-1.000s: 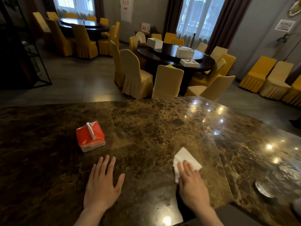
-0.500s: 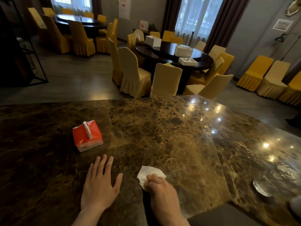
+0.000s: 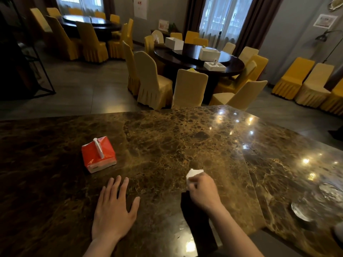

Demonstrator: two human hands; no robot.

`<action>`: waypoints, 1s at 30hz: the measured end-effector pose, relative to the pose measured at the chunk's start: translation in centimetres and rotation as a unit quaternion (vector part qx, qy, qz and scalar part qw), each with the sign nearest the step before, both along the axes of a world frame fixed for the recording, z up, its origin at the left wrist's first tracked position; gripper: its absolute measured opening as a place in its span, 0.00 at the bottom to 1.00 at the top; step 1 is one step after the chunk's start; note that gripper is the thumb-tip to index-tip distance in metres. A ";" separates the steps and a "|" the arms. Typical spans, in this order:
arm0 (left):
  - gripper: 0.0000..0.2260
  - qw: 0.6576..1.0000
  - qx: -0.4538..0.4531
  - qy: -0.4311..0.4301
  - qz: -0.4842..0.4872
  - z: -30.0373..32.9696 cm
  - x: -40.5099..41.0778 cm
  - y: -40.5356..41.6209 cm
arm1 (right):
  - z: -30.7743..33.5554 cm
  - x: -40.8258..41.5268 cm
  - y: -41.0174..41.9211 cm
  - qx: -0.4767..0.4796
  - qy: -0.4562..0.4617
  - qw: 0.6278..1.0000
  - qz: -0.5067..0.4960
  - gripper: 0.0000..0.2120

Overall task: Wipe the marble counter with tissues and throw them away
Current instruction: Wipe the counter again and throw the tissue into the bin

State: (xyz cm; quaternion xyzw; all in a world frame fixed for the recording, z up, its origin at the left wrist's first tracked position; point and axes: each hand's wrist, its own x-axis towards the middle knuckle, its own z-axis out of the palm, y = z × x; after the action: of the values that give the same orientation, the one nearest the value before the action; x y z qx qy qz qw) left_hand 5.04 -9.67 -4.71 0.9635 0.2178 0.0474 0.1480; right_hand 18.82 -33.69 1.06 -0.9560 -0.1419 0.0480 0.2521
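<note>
The brown marble counter (image 3: 167,141) fills the lower half of the head view. My right hand (image 3: 204,191) is closed around a white tissue (image 3: 194,173), which sticks out past the knuckles and rests on the marble near the front middle. My left hand (image 3: 115,208) lies flat on the counter with fingers spread, holding nothing. A red tissue pack (image 3: 98,156) with one white tissue poking out of its top stands on the counter, just beyond my left hand.
A glass ashtray (image 3: 304,210) sits at the counter's right end. Beyond the counter's far edge stand cream and yellow covered chairs (image 3: 189,88) around a dark round table (image 3: 200,60) bearing white boxes. A second round table (image 3: 89,23) stands at the back left.
My right hand swept the tissue leftward across the marble, then came back to the right and slightly forward, bunching the tissue in its fist. My left hand stayed flat in place.
</note>
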 end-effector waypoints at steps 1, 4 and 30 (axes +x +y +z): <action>0.35 1.000 0.001 -0.001 0.002 0.0 0.0 0.0 | 0.0 -0.4 0.6 -0.017 -0.006 0.999 0.045 0.11; 0.35 1.000 0.003 0.001 -0.001 0.2 -0.1 0.1 | 0.0 -1.8 1.6 -0.076 -0.057 0.984 0.151 0.10; 0.35 1.000 0.007 -0.003 0.002 0.0 -0.1 -0.1 | -1.4 -2.0 -1.1 -0.006 -0.145 0.985 -0.091 0.08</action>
State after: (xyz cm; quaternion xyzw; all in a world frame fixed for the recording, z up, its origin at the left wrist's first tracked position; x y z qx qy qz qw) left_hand 4.94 -9.77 -4.69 0.9641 0.2188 0.0522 0.1413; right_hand 16.79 -34.77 -0.31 -0.9631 -0.0895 -0.1139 0.2267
